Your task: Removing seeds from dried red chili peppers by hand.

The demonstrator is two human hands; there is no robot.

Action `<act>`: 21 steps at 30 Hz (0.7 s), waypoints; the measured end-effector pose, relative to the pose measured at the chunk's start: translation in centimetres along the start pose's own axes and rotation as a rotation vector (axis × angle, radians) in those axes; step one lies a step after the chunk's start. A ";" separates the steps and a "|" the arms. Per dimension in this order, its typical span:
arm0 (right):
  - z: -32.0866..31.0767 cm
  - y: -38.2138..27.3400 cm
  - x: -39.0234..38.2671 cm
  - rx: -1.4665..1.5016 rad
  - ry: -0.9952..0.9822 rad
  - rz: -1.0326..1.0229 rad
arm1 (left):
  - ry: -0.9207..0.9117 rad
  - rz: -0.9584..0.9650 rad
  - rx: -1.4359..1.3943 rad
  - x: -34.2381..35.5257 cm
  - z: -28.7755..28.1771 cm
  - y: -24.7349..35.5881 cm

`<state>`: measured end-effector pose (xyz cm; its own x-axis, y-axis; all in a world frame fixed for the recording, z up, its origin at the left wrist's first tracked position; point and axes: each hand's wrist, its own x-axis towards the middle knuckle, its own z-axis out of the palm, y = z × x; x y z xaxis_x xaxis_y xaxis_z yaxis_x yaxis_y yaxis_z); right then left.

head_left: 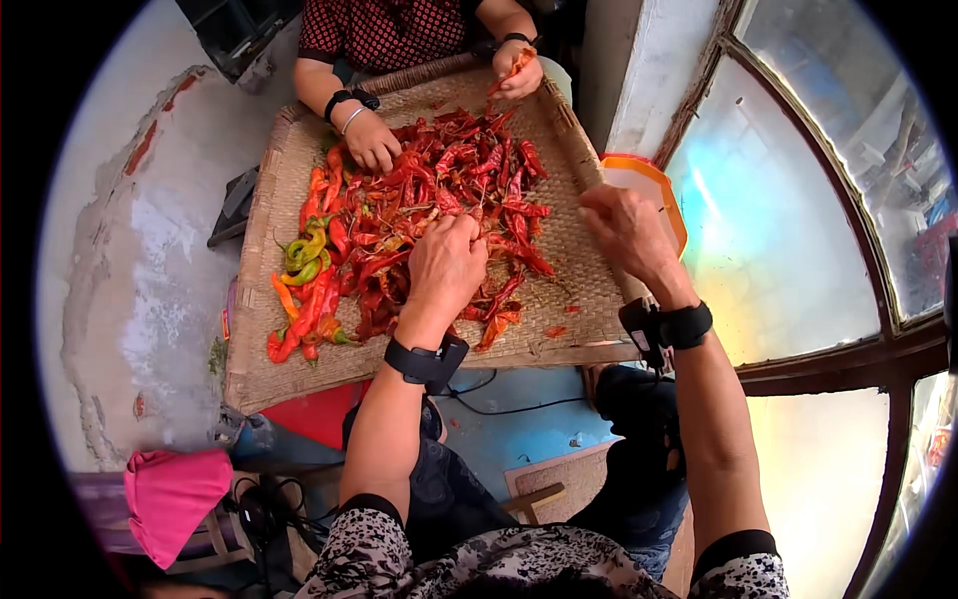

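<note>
Red chili peppers, many of them dried and wrinkled, lie heaped in a large woven tray. My left hand is over the middle of the heap, its fingers pinched on a red chili pepper; the fingertips are partly hidden. Above the tray's right rim, my right hand is closed with curled fingers, and whatever may be in it does not show. Smoother red peppers and a few green peppers are along the heap's left side.
Opposite me, a person's hand touches the heap, and their other hand holds a red pepper. An orange-rimmed container stands beyond the tray's right rim, near the window. Pink cloth hangs at lower left; a cable crosses below.
</note>
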<state>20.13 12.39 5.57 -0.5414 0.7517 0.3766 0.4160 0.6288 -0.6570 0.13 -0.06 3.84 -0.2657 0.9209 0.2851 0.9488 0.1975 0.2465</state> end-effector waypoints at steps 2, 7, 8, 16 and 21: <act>2.6 0.2 0.1 0.041 -0.166 0.068 | 0.118 -0.037 -0.339 0.4 0.0 -0.1; 7.7 -0.2 -0.6 -0.265 -0.342 0.253 | 0.128 -0.250 -0.732 0.8 -0.8 -0.4; 8.2 -0.5 -0.5 -0.262 -0.346 0.246 | 0.133 -0.256 -0.729 0.7 -0.7 -0.9; 7.0 0.4 0.5 -0.124 -0.273 0.123 | 0.090 -0.329 -1.089 -0.9 -1.6 -2.4; 3.3 -2.0 0.5 0.245 -0.259 0.202 | 0.156 -0.289 -1.069 -1.1 -0.8 -3.4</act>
<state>16.63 10.86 4.93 -0.6460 0.7604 0.0677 0.3632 0.3841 -0.8488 -2.90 -2.02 3.40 -0.5422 0.8202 0.1823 0.2327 -0.0619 0.9706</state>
